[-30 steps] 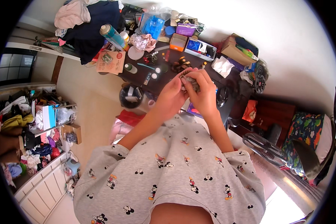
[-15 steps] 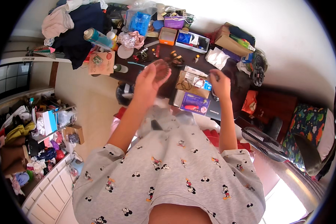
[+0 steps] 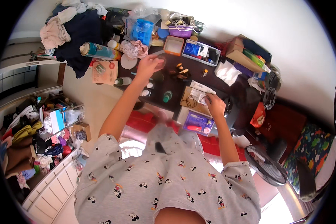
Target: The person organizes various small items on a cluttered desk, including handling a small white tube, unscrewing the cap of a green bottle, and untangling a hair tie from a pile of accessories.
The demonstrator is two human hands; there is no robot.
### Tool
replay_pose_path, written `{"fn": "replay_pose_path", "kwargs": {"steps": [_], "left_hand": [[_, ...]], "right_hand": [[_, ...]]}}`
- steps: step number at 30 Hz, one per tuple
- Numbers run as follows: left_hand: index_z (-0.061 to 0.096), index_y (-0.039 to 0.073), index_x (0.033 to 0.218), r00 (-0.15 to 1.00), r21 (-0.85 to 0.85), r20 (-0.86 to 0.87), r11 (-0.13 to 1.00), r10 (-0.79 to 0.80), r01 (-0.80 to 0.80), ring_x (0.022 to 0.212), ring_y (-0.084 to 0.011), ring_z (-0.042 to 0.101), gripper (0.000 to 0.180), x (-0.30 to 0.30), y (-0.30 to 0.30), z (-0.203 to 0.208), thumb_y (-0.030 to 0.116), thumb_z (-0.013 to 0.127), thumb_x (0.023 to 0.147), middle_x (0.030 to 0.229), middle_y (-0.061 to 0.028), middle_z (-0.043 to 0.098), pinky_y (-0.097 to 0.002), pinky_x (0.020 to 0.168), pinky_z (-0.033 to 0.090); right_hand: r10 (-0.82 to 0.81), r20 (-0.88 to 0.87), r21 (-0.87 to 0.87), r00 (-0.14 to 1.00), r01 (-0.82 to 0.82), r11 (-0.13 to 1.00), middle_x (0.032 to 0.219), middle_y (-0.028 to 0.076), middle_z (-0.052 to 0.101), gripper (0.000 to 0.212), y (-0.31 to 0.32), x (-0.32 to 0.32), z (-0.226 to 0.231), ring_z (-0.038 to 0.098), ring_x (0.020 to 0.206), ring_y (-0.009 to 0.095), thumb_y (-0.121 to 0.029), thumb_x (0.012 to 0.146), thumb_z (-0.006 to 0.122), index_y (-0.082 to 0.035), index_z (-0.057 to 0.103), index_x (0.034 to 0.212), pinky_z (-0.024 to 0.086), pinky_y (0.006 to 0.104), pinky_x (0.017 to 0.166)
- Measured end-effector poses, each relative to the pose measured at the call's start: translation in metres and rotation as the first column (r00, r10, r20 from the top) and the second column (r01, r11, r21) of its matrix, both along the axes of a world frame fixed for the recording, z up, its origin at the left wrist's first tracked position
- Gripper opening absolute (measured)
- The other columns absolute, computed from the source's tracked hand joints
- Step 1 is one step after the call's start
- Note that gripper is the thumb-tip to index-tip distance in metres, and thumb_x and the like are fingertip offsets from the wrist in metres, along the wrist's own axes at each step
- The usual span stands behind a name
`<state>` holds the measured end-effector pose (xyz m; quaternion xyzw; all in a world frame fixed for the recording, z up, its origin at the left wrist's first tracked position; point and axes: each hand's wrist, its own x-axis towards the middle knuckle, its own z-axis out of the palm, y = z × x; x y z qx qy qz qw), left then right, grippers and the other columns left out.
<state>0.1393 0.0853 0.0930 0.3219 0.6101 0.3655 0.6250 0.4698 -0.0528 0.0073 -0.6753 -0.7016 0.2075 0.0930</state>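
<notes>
Over the dark desk (image 3: 179, 84), my left hand (image 3: 148, 67) reaches toward the back with its fingers closed round a see-through round container (image 3: 160, 62), partly hidden by the fingers. Below that wrist stand small bottles, among them a green-capped one (image 3: 167, 96). My right hand (image 3: 216, 106) is at the right side of a shallow cardboard box (image 3: 190, 100), fingers bent together at its edge. What they pinch, if anything, is hidden. A dark cord loop (image 3: 190, 102) lies in this box. A white tube (image 3: 203, 87) lies behind it, and a purple package (image 3: 196, 122) in front.
An orange-rimmed box (image 3: 174, 45) and a grey box of small packets (image 3: 201, 51) stand at the back. Crumpled tissue (image 3: 227, 73) lies right of them. A spray can (image 3: 97, 50) and dark clothes (image 3: 84, 37) crowd the left. A fan (image 3: 267, 164) stands at right.
The view has shifted, so the desk sits lower and further right. My left hand has moved farther back with the round container. My right hand has come nearer, down to the cardboard box.
</notes>
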Motion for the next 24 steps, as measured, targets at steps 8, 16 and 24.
{"fn": "replay_pose_path", "kwargs": {"steps": [8, 16, 24], "left_hand": [[0.069, -0.002, 0.102, 0.726, 0.320, -0.687, 0.889, -0.020, 0.327, 0.079, -0.0251, 0.069, 0.021, 0.026, 0.108, -0.106, 0.012, 0.066, 0.086, 0.088, -0.0165, 0.071, -0.0343, 0.072, 0.055], [0.065, 0.004, 0.083, 0.409, 0.225, -0.913, 0.837, 0.002, 0.498, 0.081, -0.0381, 0.065, 0.014, 0.047, 0.132, -0.137, 0.018, 0.065, 0.082, 0.082, -0.0180, 0.067, -0.0484, 0.070, 0.052], [0.066, 0.005, 0.080, 0.139, 0.023, -0.987, 0.780, -0.082, 0.625, 0.076, -0.0351, 0.067, 0.011, 0.048, 0.138, -0.148, 0.014, 0.060, 0.083, 0.084, -0.0157, 0.068, -0.0469, 0.066, 0.053]], "right_hand": [[-0.011, -0.163, 0.222, 0.987, 0.047, 0.974, 0.082, 0.006, 0.066, 0.022, 0.002, -0.005, 0.034, 0.065, 0.069, 0.025, -0.016, 0.080, 0.073, -0.011, 0.070, 0.101, 0.053, 0.0347, 0.061], [-0.078, -0.246, 0.162, 0.966, 0.121, 0.979, 0.069, 0.005, 0.060, 0.020, 0.005, -0.020, 0.085, 0.058, 0.058, 0.021, -0.009, 0.078, 0.076, -0.006, 0.071, 0.097, 0.047, 0.0324, 0.054], [-0.112, -0.316, 0.117, 0.942, 0.156, 0.981, 0.069, 0.007, 0.060, 0.023, 0.014, -0.027, 0.100, 0.057, 0.057, 0.021, -0.005, 0.077, 0.076, -0.004, 0.070, 0.098, 0.045, 0.0320, 0.053]]}}
